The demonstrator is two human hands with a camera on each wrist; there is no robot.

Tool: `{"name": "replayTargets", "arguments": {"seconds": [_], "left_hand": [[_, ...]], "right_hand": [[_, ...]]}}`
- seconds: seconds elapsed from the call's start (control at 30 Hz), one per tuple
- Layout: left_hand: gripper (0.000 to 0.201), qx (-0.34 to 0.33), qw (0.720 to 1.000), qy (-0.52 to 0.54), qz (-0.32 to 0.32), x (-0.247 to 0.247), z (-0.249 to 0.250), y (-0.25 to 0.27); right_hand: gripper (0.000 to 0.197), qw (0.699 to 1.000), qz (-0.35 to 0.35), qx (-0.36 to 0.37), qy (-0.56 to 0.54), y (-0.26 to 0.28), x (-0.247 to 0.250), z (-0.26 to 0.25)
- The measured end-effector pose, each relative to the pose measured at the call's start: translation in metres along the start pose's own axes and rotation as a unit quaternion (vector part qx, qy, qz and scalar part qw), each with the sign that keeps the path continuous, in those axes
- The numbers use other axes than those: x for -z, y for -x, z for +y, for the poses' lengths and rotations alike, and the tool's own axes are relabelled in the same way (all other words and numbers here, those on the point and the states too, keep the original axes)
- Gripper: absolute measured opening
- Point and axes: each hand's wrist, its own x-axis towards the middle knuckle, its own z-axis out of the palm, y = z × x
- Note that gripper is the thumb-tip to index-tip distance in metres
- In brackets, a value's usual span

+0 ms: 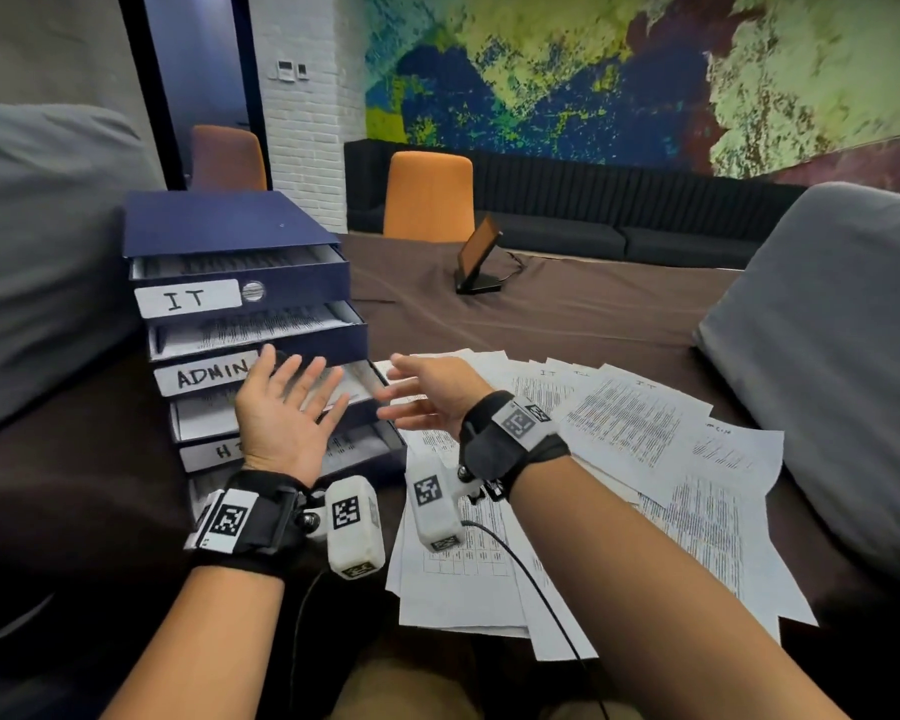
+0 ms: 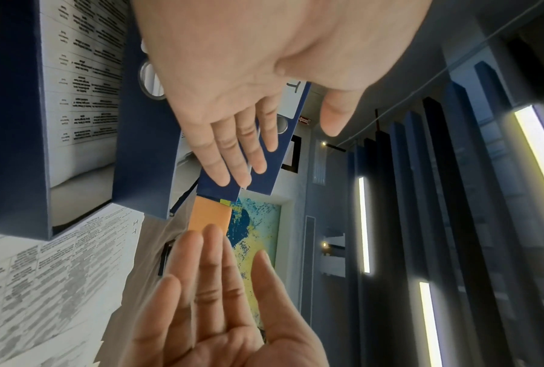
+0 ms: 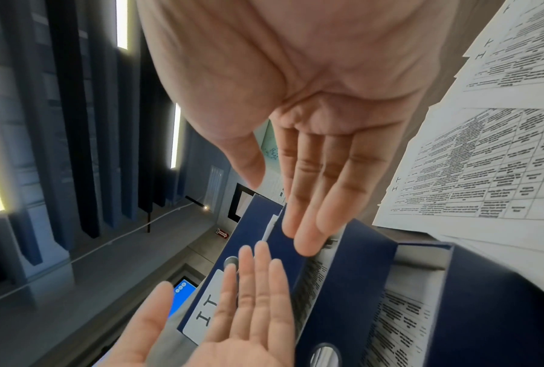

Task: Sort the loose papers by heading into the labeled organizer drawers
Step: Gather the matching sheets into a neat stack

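Third drawer label (image 1: 214, 452): reads "H", remainder covered by the left hand (image 1: 287, 407). Fourth drawer (image 1: 206, 493) below it: front hidden behind the left wrist strap (image 1: 245, 519); label not visible. Printed text on the loose papers (image 1: 619, 423) right of the organizer (image 1: 240, 236): too small and blurred to read beyond some "IT" headings. Wrist views: both palms cut off by the top edge. Tablet screen (image 1: 481, 246) behind the organizer: content indistinct.

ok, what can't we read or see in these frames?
- Third drawer label, head view: only "H" shows; the left hand covers the rest.
- Lowest drawer, head view: label hidden behind the left wrist strap.
- Loose papers, all views: body text too blurred to read.
- Tablet, head view: screen seen edge-on.
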Motion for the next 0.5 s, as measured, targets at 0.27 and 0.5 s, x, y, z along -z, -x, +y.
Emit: {"name": "replayTargets", "arguments": {"seconds": [0.27,0.5], "left_hand": [[0.021,-0.057,0.981,-0.183,0.012,-0.01,-0.013,0.002],[0.055,-0.26,0.596,-0.755,0.081,-0.017,0.004,-0.043]], "right_hand": [[0.02,0.999,0.007,0.018,0.029,0.008,0.011,0.013],[0.017,0.995,0.042,0.035,0.082,0.01,0.035,0.037]]}}
